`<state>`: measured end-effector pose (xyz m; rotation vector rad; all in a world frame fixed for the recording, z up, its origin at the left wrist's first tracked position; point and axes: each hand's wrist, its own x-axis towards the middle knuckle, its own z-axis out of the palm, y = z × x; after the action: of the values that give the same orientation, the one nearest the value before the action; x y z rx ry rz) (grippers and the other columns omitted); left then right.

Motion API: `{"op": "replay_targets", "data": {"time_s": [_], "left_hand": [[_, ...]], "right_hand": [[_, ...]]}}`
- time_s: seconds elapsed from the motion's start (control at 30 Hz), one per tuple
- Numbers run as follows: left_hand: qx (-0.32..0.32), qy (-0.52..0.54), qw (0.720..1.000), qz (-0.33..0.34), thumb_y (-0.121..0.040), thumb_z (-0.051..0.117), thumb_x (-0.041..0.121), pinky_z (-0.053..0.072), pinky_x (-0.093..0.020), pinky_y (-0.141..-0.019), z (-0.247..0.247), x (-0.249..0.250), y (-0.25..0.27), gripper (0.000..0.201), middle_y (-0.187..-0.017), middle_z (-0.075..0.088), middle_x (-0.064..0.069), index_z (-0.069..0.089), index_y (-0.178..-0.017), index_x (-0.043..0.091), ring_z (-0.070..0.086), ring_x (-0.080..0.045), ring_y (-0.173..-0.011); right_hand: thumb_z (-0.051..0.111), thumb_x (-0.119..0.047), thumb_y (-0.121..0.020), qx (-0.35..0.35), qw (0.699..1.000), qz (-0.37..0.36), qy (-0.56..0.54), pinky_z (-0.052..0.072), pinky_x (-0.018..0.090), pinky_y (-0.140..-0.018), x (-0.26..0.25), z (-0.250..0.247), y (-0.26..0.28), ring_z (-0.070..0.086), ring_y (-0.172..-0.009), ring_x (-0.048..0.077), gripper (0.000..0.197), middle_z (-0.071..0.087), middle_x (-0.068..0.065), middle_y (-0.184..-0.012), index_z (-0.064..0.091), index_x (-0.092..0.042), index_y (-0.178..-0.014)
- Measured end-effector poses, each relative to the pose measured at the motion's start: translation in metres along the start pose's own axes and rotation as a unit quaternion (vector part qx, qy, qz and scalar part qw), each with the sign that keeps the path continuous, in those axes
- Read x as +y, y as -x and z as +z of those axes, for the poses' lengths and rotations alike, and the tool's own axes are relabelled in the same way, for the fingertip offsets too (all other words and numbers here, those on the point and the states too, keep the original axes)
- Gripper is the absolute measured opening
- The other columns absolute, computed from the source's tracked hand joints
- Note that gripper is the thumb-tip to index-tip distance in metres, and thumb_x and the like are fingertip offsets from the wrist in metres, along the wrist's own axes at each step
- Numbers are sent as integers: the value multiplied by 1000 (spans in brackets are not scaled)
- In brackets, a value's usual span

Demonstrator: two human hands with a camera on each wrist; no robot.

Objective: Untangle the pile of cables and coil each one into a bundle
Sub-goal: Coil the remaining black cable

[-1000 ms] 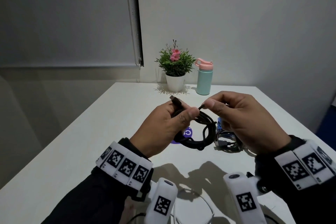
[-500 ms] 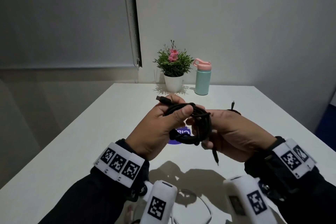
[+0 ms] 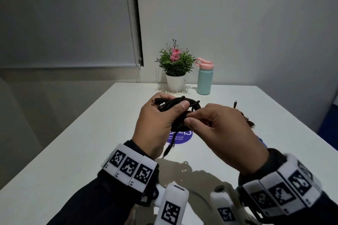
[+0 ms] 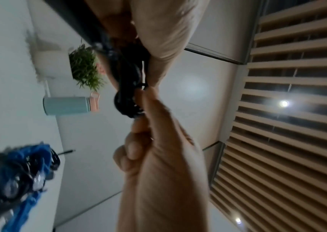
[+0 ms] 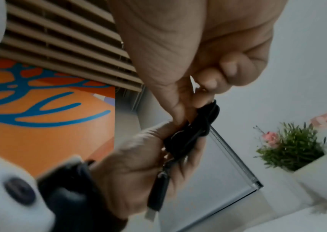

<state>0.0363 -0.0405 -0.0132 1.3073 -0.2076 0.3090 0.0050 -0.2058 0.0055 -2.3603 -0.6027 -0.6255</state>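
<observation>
Left hand [image 3: 161, 126] raised, grip curled round black cable coil [image 3: 180, 105]; right hand [image 3: 222, 133] apparently pinching strand.

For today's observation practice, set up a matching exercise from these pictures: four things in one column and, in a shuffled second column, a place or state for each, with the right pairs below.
Column one:
1. black cable coil
2. water bottle
3. potted plant
4. blue cable tangle

Column two:
A. lying loose on the table, held by no hand
B. upright at the far edge, pink lid on
C. held above the table by the left hand, pinched by the right hand
D. in a white pot, left of the bottle in the head view

Pairs: 1-C, 2-B, 3-D, 4-A
</observation>
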Motion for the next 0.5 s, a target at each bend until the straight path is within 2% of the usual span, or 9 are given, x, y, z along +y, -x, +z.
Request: {"op": "replay_targets", "data": {"time_s": [0.07,0.13,0.2,0.23,0.33,0.43,0.5], "left_hand": [[-18,20,999,-30,-75,85,15,60,-39,-70,3,0,3,35,-95,74,-22,65,-100,2,74,-37,-84],[-33,-5,999,-36,-72,87,27,60,-34,-72,6,-3,7,46,-92,75,-17,66,-103,-1,74,-31,-84],[-33,-25,999,-28,-73,85,32,56,-24,-65,8,-3,9,42,-88,76,-10,70,-101,4,72,-24,-80],[-34,-18,999,-28,-75,84,31,56,-24,-66,9,-3,9,37,-90,77,-8,72,-102,7,72,-23,-82],[-61,24,997,-27,-79,79,26,57,-39,-88,12,-3,11,38,-106,76,-13,73,-113,10,72,-32,-100],[-101,47,994,-17,-86,74,22,54,-39,-92,16,-5,13,37,-114,74,-14,70,-120,10,69,-34,-109],[-122,41,992,-8,-88,73,22,54,-40,-97,16,-3,11,39,-118,73,-14,67,-124,10,68,-34,-112]], "right_hand": [[52,-56,-86,5,999,20,47,37,21,-58,-1,1,-1,53,-69,5,31,55,-11,-72,76,-39,-95],[44,-62,-82,11,996,31,79,39,29,-57,0,2,0,51,-68,7,41,49,-9,-74,75,-38,-92],[46,-64,-78,33,996,37,75,38,29,-56,1,4,1,51,-69,8,44,47,-10,-77,76,-34,-92],[50,-63,-78,46,996,42,64,37,26,-56,1,4,1,51,-71,7,43,48,-10,-79,76,-32,-94],[66,-52,-80,81,995,56,23,33,13,-57,4,5,-2,51,-74,5,30,50,-11,-79,77,-27,-95],[75,-32,-80,140,985,77,-64,35,9,-60,7,5,-4,51,-73,-1,9,51,-10,-72,77,-24,-79],[76,-24,-79,156,970,110,-149,33,11,-54,9,6,-6,49,-63,3,8,50,-8,-68,74,-21,-72]]}}
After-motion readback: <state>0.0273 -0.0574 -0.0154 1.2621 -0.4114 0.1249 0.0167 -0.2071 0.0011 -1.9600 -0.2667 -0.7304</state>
